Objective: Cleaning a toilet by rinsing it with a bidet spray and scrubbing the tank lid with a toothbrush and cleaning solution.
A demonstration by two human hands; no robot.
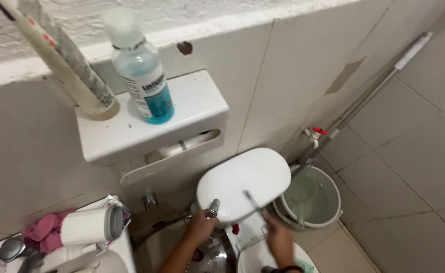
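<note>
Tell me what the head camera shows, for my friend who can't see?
Two hands work at a white toilet tank: the left hand touches a silver button, the right hand holds a thin tool. A bucket stands beside it.

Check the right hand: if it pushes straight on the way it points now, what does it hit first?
Most likely the white cistern lid. The right hand points up the picture with a thin tool whose tip already lies over the lid. Depth is unclear, so contact can't be confirmed.
</note>
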